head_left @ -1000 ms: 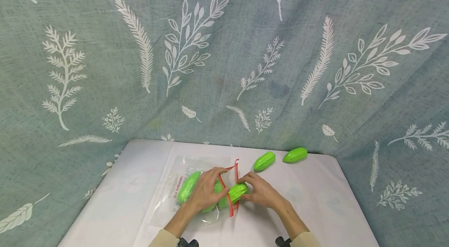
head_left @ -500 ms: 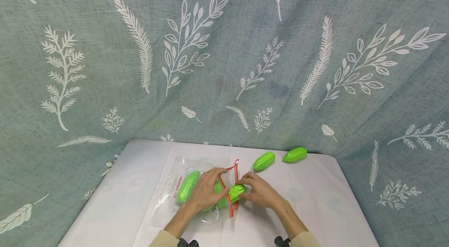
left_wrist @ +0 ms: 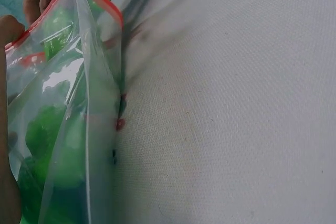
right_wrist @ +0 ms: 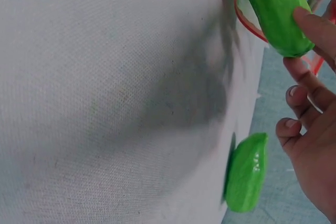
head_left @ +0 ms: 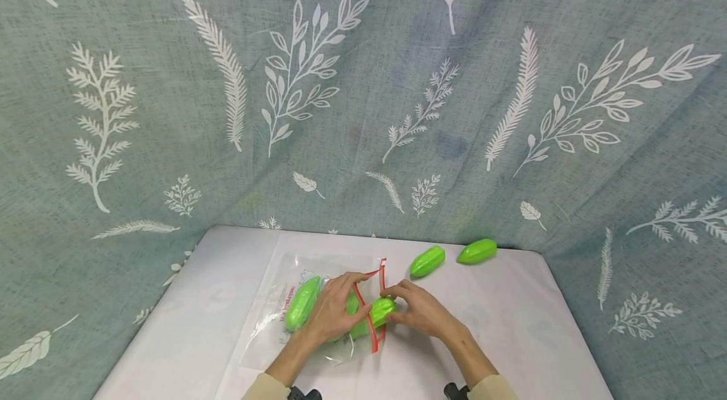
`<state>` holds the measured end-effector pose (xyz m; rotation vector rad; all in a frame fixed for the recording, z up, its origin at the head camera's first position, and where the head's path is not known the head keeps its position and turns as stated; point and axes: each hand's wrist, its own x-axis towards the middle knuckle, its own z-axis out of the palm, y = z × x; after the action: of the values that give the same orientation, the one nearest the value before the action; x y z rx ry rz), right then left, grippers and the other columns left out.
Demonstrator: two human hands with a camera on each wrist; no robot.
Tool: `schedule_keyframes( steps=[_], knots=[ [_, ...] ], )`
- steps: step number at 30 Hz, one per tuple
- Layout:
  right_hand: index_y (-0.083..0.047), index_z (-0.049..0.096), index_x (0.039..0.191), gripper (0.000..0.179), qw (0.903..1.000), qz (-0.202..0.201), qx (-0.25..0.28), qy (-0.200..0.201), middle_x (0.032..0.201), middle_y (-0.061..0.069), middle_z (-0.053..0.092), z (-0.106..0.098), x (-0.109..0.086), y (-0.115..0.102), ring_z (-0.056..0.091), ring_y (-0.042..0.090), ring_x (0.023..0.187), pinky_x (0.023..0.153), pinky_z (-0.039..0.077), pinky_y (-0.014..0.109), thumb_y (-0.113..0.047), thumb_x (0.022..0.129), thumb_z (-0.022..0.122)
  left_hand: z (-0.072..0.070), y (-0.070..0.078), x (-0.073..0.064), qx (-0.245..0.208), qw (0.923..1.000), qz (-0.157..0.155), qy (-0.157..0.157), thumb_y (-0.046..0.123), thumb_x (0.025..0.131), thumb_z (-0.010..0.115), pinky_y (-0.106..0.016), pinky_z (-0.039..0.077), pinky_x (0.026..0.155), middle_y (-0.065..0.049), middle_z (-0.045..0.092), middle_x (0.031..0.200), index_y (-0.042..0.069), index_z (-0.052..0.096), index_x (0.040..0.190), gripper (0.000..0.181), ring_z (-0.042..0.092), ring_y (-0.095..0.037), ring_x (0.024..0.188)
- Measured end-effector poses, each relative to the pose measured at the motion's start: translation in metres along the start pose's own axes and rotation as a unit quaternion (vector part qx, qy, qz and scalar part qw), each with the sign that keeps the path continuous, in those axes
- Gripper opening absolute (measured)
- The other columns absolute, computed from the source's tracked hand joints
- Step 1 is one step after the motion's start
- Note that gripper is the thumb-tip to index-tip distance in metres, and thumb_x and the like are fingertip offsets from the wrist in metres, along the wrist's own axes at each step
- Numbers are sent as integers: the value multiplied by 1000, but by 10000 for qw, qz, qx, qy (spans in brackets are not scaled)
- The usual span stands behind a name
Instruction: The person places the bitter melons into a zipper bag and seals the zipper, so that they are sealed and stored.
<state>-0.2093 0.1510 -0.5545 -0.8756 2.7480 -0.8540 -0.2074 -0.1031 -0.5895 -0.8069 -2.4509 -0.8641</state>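
Observation:
A clear zip bag (head_left: 267,330) with a red-edged mouth lies on its side, mouth facing right. My left hand (head_left: 334,310) lies over it, with thumb and fingertips holding the upper red edge (left_wrist: 46,15) raised. Inside are green ridged cucumbers (head_left: 303,304), partly hidden by that hand. Another cucumber (right_wrist: 278,14) sits lengthwise in the mouth, its far part within the bag. My right hand (head_left: 421,310) pinches its outer end, the thumb along the side and a fingertip on the blunt tip; the other fingers are bent and touch nothing in the right wrist view.
Two loose cucumbers lie by the table's back edge, one nearer (head_left: 427,261) and one further right (head_left: 477,251). A white cloth covers the table (head_left: 511,330). Behind it hangs a grey-green leaf-patterned curtain (head_left: 352,116).
The cucumber in my right hand has slid left, deeper through the red mouth, and the right hand has followed it slightly. My left hand has stayed in place.

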Motion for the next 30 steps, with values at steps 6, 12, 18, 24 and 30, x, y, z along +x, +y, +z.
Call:
schedule_keyframes(
  steps=[6, 12, 18, 24, 30],
  knots=[
    [-22, 63, 135, 49, 9999, -51, 118, 55, 123, -9, 61, 1, 2, -1, 61, 21, 119, 100, 50, 43, -30, 89, 77, -1, -1, 0, -2, 10000, 89, 40, 45, 87, 72, -43, 49, 99, 10, 62, 127, 24, 54, 141, 61, 59, -11, 119],
    [-24, 64, 133, 45, 9999, -91, 43, 83, 122, -9, 61, 2, 3, -2, 61, 19, 118, 100, 50, 42, -30, 90, 76, 0, -2, 0, -50, 9999, 126, 57, 45, 86, 73, -44, 49, 99, 8, 63, 127, 24, 54, 141, 62, 59, -11, 119],
    [-28, 64, 133, 43, 9997, -179, -138, 120, 112, -1, 63, 2, 3, -2, 62, 18, 100, 82, 52, 34, -33, 91, 75, 1, -3, 1, 36, 9999, 94, 30, 47, 86, 73, -43, 49, 100, 12, 61, 128, 26, 53, 142, 63, 59, -10, 119],
    [-26, 63, 133, 41, 9995, -257, -120, 111, 102, 0, 65, 2, 5, -4, 62, 18, 89, 74, 47, 27, -28, 93, 73, 1, -3, 1, 13, 9999, 128, 53, 47, 86, 72, -43, 48, 101, 13, 61, 128, 25, 53, 142, 63, 59, -10, 120],
    [-24, 64, 125, 33, 9997, -77, 171, 145, 107, -7, 67, 2, 8, -7, 65, 19, 100, 81, 52, 31, -24, 94, 72, 2, -3, 1, 25, 9997, 216, 150, 44, 84, 75, -43, 50, 98, 12, 62, 126, 23, 55, 141, 64, 60, -11, 117]
  ],
)
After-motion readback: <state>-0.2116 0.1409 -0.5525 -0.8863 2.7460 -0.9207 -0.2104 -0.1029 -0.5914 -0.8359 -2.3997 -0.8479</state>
